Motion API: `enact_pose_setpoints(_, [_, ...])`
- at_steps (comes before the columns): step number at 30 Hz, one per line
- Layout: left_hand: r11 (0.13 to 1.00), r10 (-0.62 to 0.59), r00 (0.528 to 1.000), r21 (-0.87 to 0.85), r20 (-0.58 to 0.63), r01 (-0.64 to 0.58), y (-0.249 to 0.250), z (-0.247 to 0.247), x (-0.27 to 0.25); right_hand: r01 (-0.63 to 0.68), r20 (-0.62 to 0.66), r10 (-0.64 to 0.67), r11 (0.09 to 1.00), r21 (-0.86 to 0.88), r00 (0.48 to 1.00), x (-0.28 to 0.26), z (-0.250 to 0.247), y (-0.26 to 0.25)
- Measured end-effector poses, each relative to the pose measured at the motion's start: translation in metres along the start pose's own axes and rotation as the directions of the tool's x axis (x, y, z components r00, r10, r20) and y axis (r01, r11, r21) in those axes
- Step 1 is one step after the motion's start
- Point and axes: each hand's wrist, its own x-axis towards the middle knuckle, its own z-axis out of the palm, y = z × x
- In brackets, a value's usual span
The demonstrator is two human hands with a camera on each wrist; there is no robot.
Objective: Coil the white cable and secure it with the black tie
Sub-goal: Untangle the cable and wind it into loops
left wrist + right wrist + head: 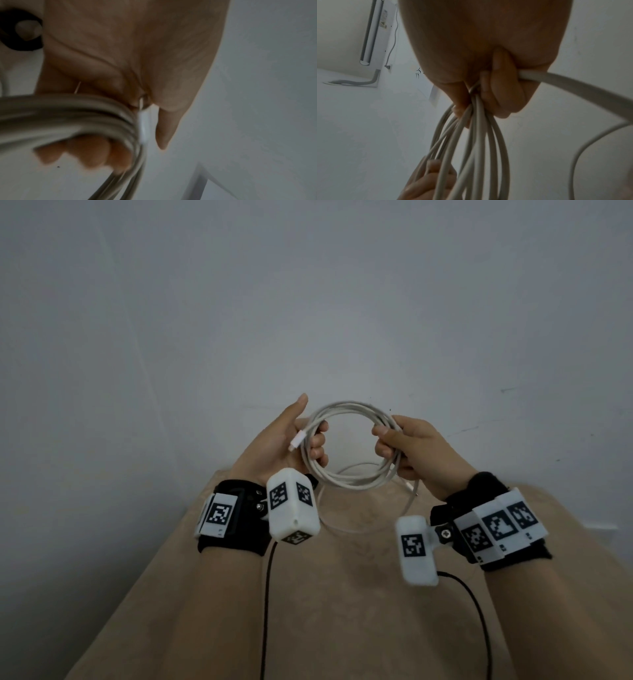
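Above the tan cloth-covered surface (342, 594), held up between both hands, the white cable (352, 410) is wound into a round coil of several loops. Its white connector (297, 441) lies across the left palm, pointing down and toward the wrist, and the left wrist view shows that connector (143, 127) just beside the bundled strands (68, 116). A loose tail of the cable (409, 498) hangs from the lower right of the coil and trails down onto the cloth, where a further pale loop rests.

The left hand (284, 446) takes the coil's left side: its fingers (318, 445) curl through the ring and around the strands, while the thumb stands straight up, clear of the cable. The right hand (414, 450) grips the right side, thumb and fingers closed over the gathered loops; in the right wrist view the strands (481, 135) fan out from that pinch, and one strand (573, 83) leaves the fist to the right and curves downward.

No black tie can be made out in any view.

Each wrist wears a black band (236, 522) carrying white blocks printed with black-and-white square markers (416, 546), and thin black leads (265, 611) run down from them across the cloth. Behind the hands rises a plain grey-white wall (308, 302).
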Motion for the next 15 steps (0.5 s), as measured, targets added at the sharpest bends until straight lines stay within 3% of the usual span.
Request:
enact_pose_setpoints(7, [0.959, -0.130, 0.989, 0.260, 0.068, 0.108, -0.006, 0.004, -0.004, -0.031, 0.198, 0.088, 0.962, -0.273, 0.976, -0.006, -0.007, -0.005])
enact_pose_setpoints(11, [0.844, -0.163, 0.986, 0.522, 0.031, 0.123, -0.014, 0.016, 0.000, -0.023, 0.201, 0.118, 0.906, -0.422, 0.972, -0.005, -0.003, -0.002])
enact_pose_setpoints(15, [0.851, -0.144, 0.989, 0.513, 0.018, 0.115, -0.016, 0.018, 0.006, 0.006, 0.185, 0.085, 0.897, -0.441, 0.979, -0.004, -0.003, -0.001])
